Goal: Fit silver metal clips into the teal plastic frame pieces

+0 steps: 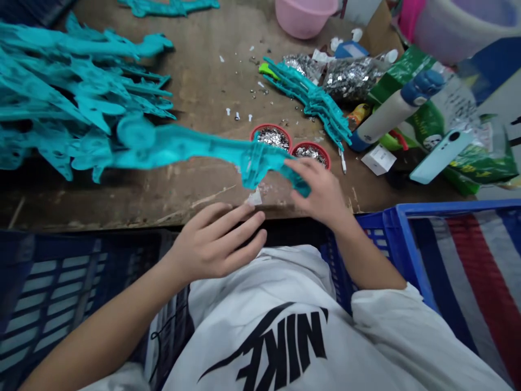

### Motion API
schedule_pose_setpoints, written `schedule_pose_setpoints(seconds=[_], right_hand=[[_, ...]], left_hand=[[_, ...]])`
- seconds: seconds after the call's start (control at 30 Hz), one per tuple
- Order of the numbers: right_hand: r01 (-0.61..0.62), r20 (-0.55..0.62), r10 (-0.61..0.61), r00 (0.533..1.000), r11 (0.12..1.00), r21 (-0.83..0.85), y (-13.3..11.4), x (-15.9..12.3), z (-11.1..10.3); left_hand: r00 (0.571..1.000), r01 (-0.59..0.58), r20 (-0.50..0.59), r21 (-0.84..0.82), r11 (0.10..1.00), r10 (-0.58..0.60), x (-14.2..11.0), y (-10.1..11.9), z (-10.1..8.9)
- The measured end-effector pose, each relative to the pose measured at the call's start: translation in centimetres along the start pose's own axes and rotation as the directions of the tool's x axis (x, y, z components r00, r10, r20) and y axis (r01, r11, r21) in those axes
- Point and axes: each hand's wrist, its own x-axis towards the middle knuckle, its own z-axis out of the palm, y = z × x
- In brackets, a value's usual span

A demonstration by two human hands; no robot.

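Note:
My right hand (321,190) grips the near end of a long teal plastic part (195,146) that stretches left across the wooden table (203,81). Its far end reaches a big heap of the same teal parts (61,98) at the left. My left hand (217,241) lies open at the table's front edge with fingers stretched out flat, holding nothing. Just behind the held part stand two small red cups of silver bits (272,136) (311,153).
A smaller stack of teal parts (313,100) and bags of silver bits (350,79) lie at the back right, beside a white bottle (391,114), a phone (442,155) and green packets. A pink bowl (303,16) stands behind. Blue crates (407,228) (49,293) flank my lap.

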Motion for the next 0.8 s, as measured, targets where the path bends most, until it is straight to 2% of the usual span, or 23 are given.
schedule_pose_setpoints(seconds=[0.07, 0.13, 0.17, 0.27, 0.33, 0.43, 0.6, 0.7, 0.8], right_hand=[[-0.058, -0.127, 0.051, 0.991, 0.997, -0.054, 3.4, 2.4, -2.5], [-0.124, -0.203, 0.099, 0.974, 0.986, -0.113, 7.6, 5.8, -4.5], [-0.149, -0.216, 0.119, 0.969, 0.980, -0.131, 9.8, 7.8, -5.0], [-0.191, -0.183, 0.164, 0.969, 0.971, -0.143, 15.6, 14.3, -4.7], [-0.208, -0.127, 0.192, 0.973, 0.970, -0.123, 18.0, 17.9, -3.0], [-0.214, -0.057, 0.210, 0.976, 0.974, -0.071, 19.4, 21.5, 0.2], [-0.214, 0.044, 0.214, 0.976, 0.977, -0.012, 19.3, 24.1, 4.6], [-0.211, 0.122, 0.212, 0.970, 0.977, -0.022, 19.6, 24.8, 5.7], [-0.200, 0.113, 0.210, 0.971, 0.975, -0.092, 20.4, 25.3, 4.9]], left_hand=[[0.994, 0.002, 0.107, -0.073, 0.997, 0.006, 0.0, -2.5, 1.5], [0.975, 0.109, 0.202, -0.068, 0.992, -0.094, -0.4, -5.6, 3.8], [0.952, 0.180, 0.260, -0.048, 0.983, -0.162, -0.8, -7.1, 5.0], [0.894, 0.308, 0.353, -0.033, 0.951, -0.277, -2.3, -10.0, 7.7], [0.890, 0.328, 0.346, -0.036, 0.944, -0.296, -3.1, -10.4, 8.5], [0.901, 0.325, 0.312, -0.025, 0.945, -0.301, -3.7, -9.8, 8.7], [0.910, 0.321, 0.279, -0.004, 0.947, -0.307, -3.8, -9.1, 8.6], [0.914, 0.323, 0.261, -0.001, 0.946, -0.311, -4.0, -9.3, 8.7], [0.917, 0.312, 0.262, -0.004, 0.950, -0.300, -4.3, -9.5, 8.9]])
